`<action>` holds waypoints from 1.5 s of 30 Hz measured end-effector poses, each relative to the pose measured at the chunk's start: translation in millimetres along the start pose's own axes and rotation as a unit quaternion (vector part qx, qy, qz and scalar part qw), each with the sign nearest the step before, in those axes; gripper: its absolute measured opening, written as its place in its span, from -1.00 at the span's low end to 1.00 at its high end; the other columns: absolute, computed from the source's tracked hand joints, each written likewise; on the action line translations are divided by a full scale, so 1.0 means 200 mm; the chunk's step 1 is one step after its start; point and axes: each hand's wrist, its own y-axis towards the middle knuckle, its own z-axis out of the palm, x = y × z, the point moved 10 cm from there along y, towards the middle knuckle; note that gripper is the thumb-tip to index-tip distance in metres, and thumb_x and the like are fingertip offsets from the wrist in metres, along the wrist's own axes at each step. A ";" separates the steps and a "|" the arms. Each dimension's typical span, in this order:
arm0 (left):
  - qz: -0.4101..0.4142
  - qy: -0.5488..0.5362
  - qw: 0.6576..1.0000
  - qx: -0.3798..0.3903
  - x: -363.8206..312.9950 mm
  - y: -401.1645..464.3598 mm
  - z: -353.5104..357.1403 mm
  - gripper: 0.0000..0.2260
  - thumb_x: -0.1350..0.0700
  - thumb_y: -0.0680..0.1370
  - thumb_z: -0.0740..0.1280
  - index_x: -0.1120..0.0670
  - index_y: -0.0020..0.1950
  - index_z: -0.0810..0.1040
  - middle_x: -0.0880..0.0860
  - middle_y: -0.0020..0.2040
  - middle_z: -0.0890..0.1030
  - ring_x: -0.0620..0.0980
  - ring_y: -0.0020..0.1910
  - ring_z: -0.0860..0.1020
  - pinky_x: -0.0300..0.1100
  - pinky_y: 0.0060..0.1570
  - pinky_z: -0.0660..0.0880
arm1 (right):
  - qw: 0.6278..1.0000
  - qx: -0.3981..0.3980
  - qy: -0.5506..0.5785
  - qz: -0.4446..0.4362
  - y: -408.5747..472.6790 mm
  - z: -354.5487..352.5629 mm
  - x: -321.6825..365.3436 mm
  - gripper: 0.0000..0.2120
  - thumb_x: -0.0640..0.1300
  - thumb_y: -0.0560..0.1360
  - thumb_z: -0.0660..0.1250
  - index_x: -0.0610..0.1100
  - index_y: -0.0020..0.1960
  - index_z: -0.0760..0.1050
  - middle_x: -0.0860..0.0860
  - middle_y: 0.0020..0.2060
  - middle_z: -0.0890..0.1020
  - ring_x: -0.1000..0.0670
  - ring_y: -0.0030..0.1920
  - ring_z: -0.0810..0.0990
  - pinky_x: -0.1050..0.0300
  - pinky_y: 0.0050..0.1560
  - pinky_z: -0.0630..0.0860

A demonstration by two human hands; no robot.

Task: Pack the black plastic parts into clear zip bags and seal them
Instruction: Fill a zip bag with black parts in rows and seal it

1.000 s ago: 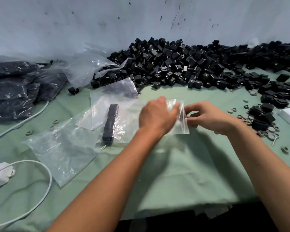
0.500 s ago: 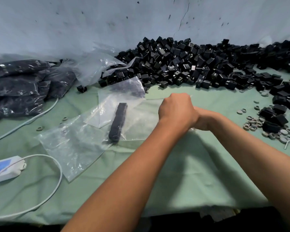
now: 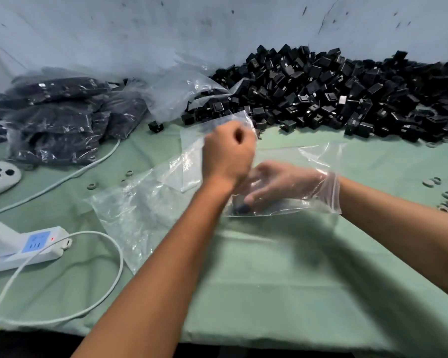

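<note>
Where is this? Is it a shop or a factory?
Probably a small packing workshop, not a shop. A big pile of black parts lies on a green cloth, filled bags are stacked on the left, and hands work a clear bag.

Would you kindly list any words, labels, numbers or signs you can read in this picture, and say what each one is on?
No text can be read anywhere.
White power strip: a blue label with pale marks, too blurred to read.
Packed bags at the left: small white specks, perhaps labels, too small to read.
Pile of black plastic parts: no legible markings.
Clear zip bag over the right hand: no print visible.
</note>
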 end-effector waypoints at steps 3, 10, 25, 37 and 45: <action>-0.179 -0.063 0.976 -0.105 0.52 0.01 -0.21 -0.78 0.14 0.54 0.29 0.19 -0.27 0.53 0.08 -0.37 0.60 0.09 -0.38 0.57 -0.04 -0.28 0.52 | 1.000 -0.008 0.020 -0.003 0.05 0.04 0.00 -0.78 -0.15 0.52 0.54 -0.12 0.16 0.69 -0.01 0.04 0.76 0.05 0.00 0.75 0.29 -0.09 0.63; -0.171 -0.066 0.979 -0.091 0.75 -0.10 -0.23 -0.79 0.05 0.55 0.30 0.05 -0.28 0.52 -0.03 -0.41 0.61 -0.08 -0.50 0.55 -0.17 -0.43 0.46 | 0.999 -0.011 0.029 0.014 0.13 0.10 0.03 -0.75 0.09 0.42 0.58 0.01 0.04 0.72 -0.09 -0.14 0.76 0.03 -0.36 0.64 0.19 -0.40 0.56; -0.143 -0.041 0.983 -0.109 0.73 -0.10 -0.25 -0.80 0.06 0.53 0.29 0.05 -0.29 0.52 -0.01 -0.38 0.62 0.09 -0.33 0.60 -0.02 -0.28 0.54 | 0.999 -0.022 0.006 0.024 0.13 0.11 0.03 -0.74 0.19 0.40 0.58 0.04 -0.05 0.71 -0.05 -0.15 0.76 -0.05 -0.23 0.74 0.13 -0.33 0.64; 0.082 0.331 0.912 0.229 0.32 -0.08 0.24 -0.45 -0.18 0.71 -0.04 0.05 0.64 0.18 0.03 0.69 -0.01 0.05 0.66 -0.12 0.10 0.62 -0.03 | 0.975 0.078 0.206 -0.026 -0.08 0.02 -0.03 -0.81 -0.44 0.62 0.26 -0.39 0.22 0.53 -0.38 0.08 0.61 -0.24 0.09 0.66 -0.08 0.17 0.60; 0.045 0.362 0.890 0.274 0.46 -0.13 0.31 -0.36 -0.29 0.68 -0.14 0.01 0.69 -0.04 -0.05 0.68 -0.18 0.01 0.66 -0.20 0.10 0.62 -0.14 | 0.980 0.114 0.071 0.144 -0.55 -0.11 -0.28 -0.85 -0.25 0.59 0.39 -0.14 0.10 0.71 -0.22 0.01 0.73 -0.16 0.01 0.72 0.00 0.00 0.66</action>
